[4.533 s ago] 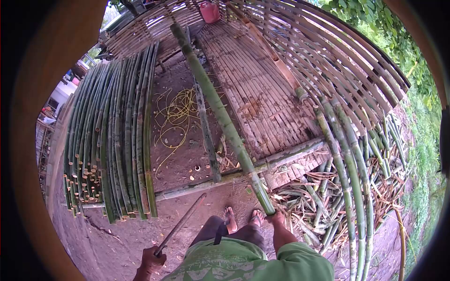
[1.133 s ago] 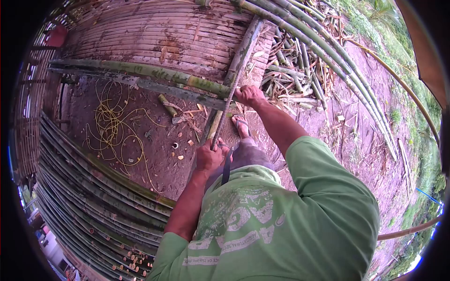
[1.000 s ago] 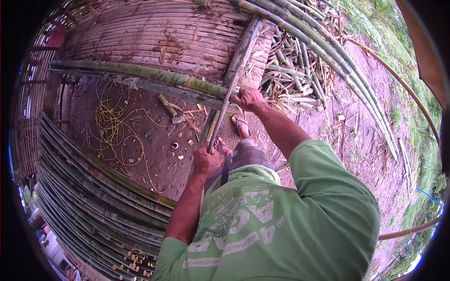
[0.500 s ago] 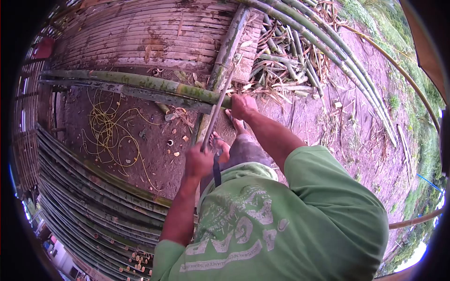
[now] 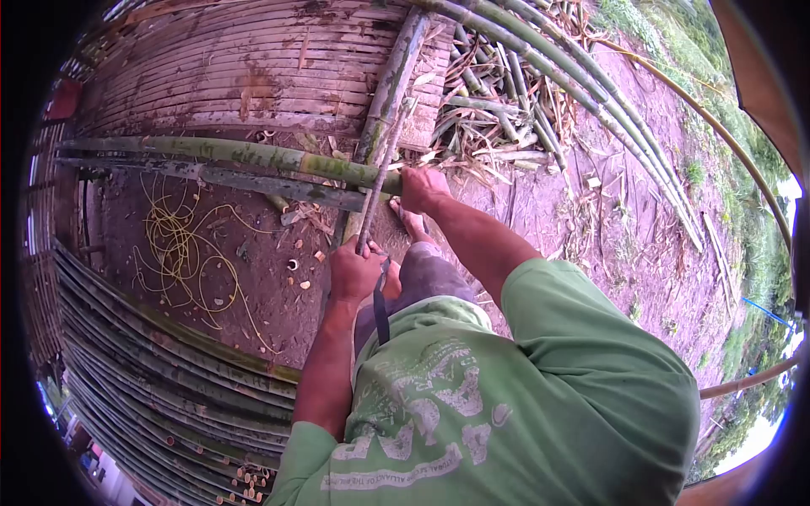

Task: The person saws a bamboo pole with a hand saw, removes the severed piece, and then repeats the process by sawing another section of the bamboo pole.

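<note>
My left hand (image 5: pixel 356 270) is closed round the handle end of a long, narrow saw (image 5: pixel 389 160), seen nearly edge-on, so its teeth do not show. The blade crosses a green bamboo pole (image 5: pixel 253 153) close to the pole's near end. Just right of the blade, my right hand (image 5: pixel 424 189) grips that pole end. Below it lies a second, greyer pole (image 5: pixel 278 187). A thick bamboo post (image 5: pixel 395 80) runs beneath them, away from me. From beside my left hand a dark strap (image 5: pixel 381 312) hangs toward my waist.
Yellow cord (image 5: pixel 177 240) lies tangled on the dirt. Stacked bamboo poles (image 5: pixel 169 379) fill the lower left. A slatted bamboo platform (image 5: pixel 228 76) stands at the back, beside a heap of bamboo offcuts (image 5: pixel 506 101). Long poles (image 5: pixel 607 97) curve across the upper right.
My left hand has moved forward toward the bamboo pole, pushing the saw along. My right hand keeps its grip on the pole end. The whole view has shifted slightly.
</note>
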Available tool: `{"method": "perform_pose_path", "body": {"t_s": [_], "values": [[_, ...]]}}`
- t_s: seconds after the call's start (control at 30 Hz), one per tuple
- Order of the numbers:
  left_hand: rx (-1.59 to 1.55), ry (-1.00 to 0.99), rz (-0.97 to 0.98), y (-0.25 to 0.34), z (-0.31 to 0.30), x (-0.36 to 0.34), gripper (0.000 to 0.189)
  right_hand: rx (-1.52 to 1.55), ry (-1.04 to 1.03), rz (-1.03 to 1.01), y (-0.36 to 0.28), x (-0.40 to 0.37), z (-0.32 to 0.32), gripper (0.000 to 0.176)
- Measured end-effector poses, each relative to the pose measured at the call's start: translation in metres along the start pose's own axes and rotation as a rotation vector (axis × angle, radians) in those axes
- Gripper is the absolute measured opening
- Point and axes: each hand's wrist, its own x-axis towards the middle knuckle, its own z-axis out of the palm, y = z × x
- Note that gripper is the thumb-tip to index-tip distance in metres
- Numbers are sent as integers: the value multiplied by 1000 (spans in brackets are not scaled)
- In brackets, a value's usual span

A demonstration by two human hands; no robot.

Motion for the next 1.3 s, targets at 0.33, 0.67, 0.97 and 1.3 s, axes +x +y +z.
{"method": "perform_pose_path", "body": {"t_s": [0.33, 0.67, 0.97, 1.3], "values": [[63, -36, -7, -13, -26, -44, 6, 78, 76, 60, -3, -1, 4, 24], [64, -76, -112, 5, -60, -85, 7, 88, 44, 77, -4, -6, -2, 25], [46, -67, -17, 10, -40, -60, 13, -39, -8, 36, -3, 2, -14, 27], [-63, -138, -109, -7, -13, -5, 13, -68, -11, 45, -16, 0, -16, 28]]}}
